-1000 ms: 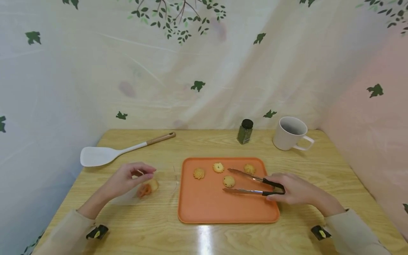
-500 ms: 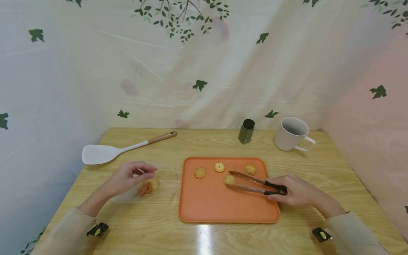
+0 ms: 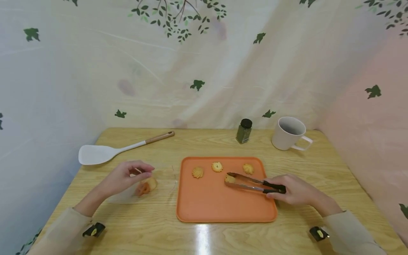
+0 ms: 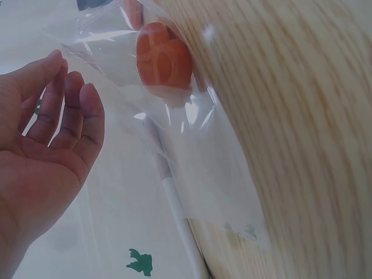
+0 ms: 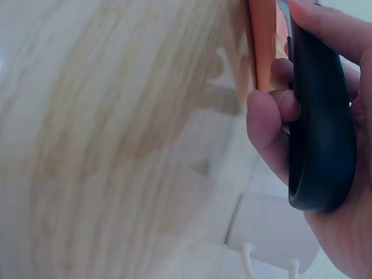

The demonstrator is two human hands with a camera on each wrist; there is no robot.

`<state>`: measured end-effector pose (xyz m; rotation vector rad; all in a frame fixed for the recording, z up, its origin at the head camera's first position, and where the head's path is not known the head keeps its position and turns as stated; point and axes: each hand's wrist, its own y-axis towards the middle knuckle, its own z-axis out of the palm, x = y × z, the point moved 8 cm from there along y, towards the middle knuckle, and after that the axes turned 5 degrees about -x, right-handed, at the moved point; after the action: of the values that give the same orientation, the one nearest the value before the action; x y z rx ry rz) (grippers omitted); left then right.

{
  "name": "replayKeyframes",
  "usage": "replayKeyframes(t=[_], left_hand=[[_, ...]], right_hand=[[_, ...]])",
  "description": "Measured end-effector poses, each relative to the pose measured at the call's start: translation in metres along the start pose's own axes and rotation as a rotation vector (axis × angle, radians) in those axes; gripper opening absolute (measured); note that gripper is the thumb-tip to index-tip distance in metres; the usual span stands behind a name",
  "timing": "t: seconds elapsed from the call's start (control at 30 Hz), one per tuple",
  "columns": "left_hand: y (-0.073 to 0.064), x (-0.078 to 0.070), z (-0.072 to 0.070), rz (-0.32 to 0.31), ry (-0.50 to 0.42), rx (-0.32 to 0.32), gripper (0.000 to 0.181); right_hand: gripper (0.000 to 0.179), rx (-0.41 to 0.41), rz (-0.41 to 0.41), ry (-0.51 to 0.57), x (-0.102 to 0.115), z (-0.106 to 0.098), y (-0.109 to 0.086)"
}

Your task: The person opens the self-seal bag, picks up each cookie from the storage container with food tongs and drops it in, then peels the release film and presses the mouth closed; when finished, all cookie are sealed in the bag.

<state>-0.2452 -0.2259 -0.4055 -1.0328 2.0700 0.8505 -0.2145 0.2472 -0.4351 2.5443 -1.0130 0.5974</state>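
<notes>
My right hand (image 3: 296, 190) grips the black handles of metal tongs (image 3: 245, 186) over an orange tray (image 3: 210, 209). Between the tong tips sits a round cookie (image 3: 230, 179), its edges partly covered by them. In the right wrist view the tongs' black handle (image 5: 322, 128) lies between fingers and palm. To the tray's left, my left hand (image 3: 122, 180) pinches the edge of a clear plastic bag (image 4: 203, 157) between thumb and fingertips. Inside the bag lie a brown twisted cookie (image 3: 144, 188) and a pale cookie (image 3: 152, 183).
Along the tray's far side lie a swirled cookie (image 3: 197, 173), a ring-shaped cookie (image 3: 217, 167) and another cookie (image 3: 248, 169). A white spatula (image 3: 98, 154) rests at the back left. Behind the tray stand a green spice jar (image 3: 243, 132) and a white mug (image 3: 285, 136).
The tongs have narrowed around the round cookie, their lower arm moving up to it. The left hand and bag have stayed nearly still.
</notes>
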Motion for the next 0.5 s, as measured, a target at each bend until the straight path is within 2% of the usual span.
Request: replayKeyframes(t=[0.2, 0.5], left_hand=[[0.0006, -0.0010, -0.0002, 0.010, 0.008, -0.007, 0.018], [0.0012, -0.0015, 0.0004, -0.015, 0.018, -0.002, 0.018]], right_hand=[[0.044, 0.001, 0.016, -0.015, -0.0012, -0.0054, -0.0011], [0.045, 0.016, 0.034, -0.042, -0.0023, -0.0073, -0.0052]])
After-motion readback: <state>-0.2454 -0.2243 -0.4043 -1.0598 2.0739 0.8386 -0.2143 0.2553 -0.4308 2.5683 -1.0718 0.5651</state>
